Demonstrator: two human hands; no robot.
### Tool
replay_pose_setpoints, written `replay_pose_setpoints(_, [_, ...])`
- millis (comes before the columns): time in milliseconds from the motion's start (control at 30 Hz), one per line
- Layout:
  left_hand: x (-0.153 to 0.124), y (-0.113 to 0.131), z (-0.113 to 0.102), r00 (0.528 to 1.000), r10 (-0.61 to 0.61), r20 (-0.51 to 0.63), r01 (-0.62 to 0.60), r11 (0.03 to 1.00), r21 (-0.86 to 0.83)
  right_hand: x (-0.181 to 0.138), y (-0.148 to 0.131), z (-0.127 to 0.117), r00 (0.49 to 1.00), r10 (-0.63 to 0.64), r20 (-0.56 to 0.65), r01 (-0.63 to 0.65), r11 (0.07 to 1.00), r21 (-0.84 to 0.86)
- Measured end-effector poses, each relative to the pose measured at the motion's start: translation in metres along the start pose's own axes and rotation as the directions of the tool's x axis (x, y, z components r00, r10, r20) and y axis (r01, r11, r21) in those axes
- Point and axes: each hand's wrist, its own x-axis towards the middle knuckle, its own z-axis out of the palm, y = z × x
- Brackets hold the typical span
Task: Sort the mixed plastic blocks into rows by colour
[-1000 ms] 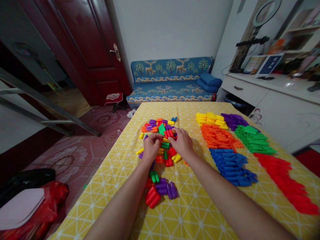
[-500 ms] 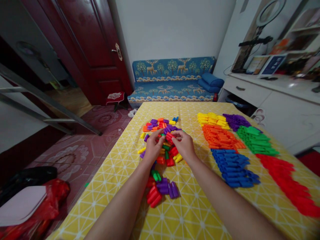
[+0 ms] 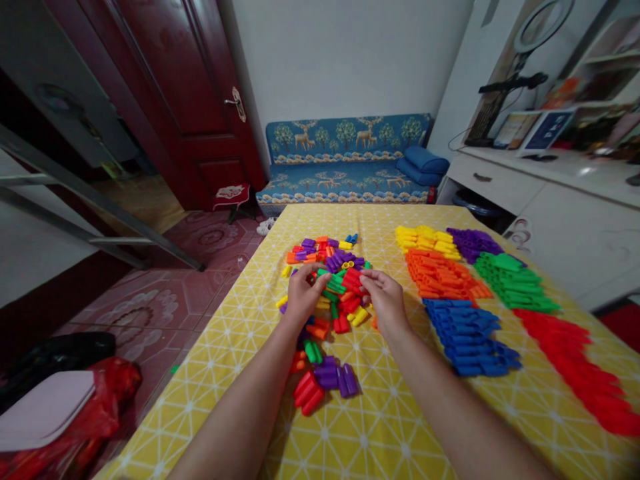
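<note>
Over a mixed pile of coloured plastic tube pieces (image 3: 327,320), my two hands work close together. My left hand (image 3: 304,293) is closed in a pinch, its fingertips on green tube pieces (image 3: 334,281). My right hand (image 3: 387,297) pinches red tube pieces (image 3: 353,281), whose left end meets the green ones; whether they are joined I cannot tell. Nearer to me lie purple tube pieces (image 3: 336,376), red ones (image 3: 309,393) and a green pair (image 3: 313,351).
On the right of the yellow tablecloth (image 3: 390,427) lie single-colour groups: yellow (image 3: 425,241), purple (image 3: 470,244), orange (image 3: 440,273), green (image 3: 510,283), blue (image 3: 465,337) and red (image 3: 570,367). Beyond the table stands a blue sofa (image 3: 345,175); a white cabinet (image 3: 565,227) is at right.
My right hand has moved right and slightly toward me with the red pieces. Green pieces now show between the hands, at my left fingertips.
</note>
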Motion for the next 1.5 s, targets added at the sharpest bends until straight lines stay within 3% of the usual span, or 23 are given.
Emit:
replay_pose_setpoints(133, [-0.001,0.001,0.000,1.000,0.024,0.009,-0.025,0.996,0.083,-0.005,-0.004,-0.006,0.998,-0.069,0.003,0.069,0.997,-0.044])
replay_pose_setpoints(267, [-0.001,0.003,-0.004,0.999,0.043,0.011,-0.045,0.981,0.190,-0.013,-0.009,-0.027,0.993,-0.116,-0.006,0.114,0.983,-0.141])
replay_pose_setpoints(400, [0.002,0.002,-0.009,0.993,0.016,-0.119,-0.001,0.992,0.125,-0.022,-0.004,-0.059,0.998,-0.058,-0.006,0.056,0.986,-0.158])
replay_pose_setpoints(467, [0.004,0.001,-0.010,0.993,0.004,-0.121,0.005,0.997,0.074,-0.027,-0.001,-0.070,1.000,-0.019,0.014,0.021,0.987,-0.157])
replay_pose_setpoints(633, [0.002,0.008,-0.005,0.991,0.076,0.109,-0.074,0.997,-0.022,-0.032,0.003,-0.065,1.000,0.018,-0.010,-0.019,1.000,-0.018])
replay_pose_setpoints(800, [-0.006,0.020,-0.004,0.926,0.034,0.377,-0.023,0.999,-0.034,-0.034,0.006,-0.039,0.999,0.033,-0.011,-0.032,0.997,0.069])
replay_pose_setpoints(900, [-0.007,0.023,-0.005,0.885,0.066,0.460,-0.068,0.998,-0.011,-0.035,0.010,-0.035,0.998,0.047,-0.032,-0.043,0.994,0.104])
replay_pose_setpoints(1000, [-0.004,0.021,-0.008,0.934,0.050,0.353,-0.050,0.999,-0.008,-0.035,0.013,-0.044,0.998,0.034,-0.054,-0.033,0.999,0.027])
replay_pose_setpoints(1100, [0.001,0.017,-0.011,0.978,0.005,0.210,-0.009,1.000,0.019,-0.037,0.017,-0.057,0.999,-0.010,0.032,0.017,0.976,-0.218])
replay_pose_setpoints(1167, [0.001,0.014,-0.011,0.983,-0.004,0.182,-0.008,0.998,0.065,-0.042,0.017,-0.061,0.982,-0.046,0.184,0.126,0.885,-0.448])
replay_pose_setpoints(1267, [0.000,0.010,-0.009,0.985,-0.014,0.172,-0.008,0.991,0.130,-0.055,0.007,-0.060,0.930,-0.129,0.344,0.353,0.576,-0.737])
replay_pose_setpoints(1367, [-0.002,0.008,-0.007,0.988,-0.012,0.152,-0.015,0.984,0.177,-0.068,-0.007,-0.055,0.890,-0.158,0.428,0.456,0.317,-0.831])
replay_pose_setpoints(1500, [-0.002,0.005,-0.006,0.989,0.009,0.145,-0.041,0.974,0.222,-0.079,-0.011,-0.049,0.853,-0.048,0.520,0.520,0.166,-0.838])
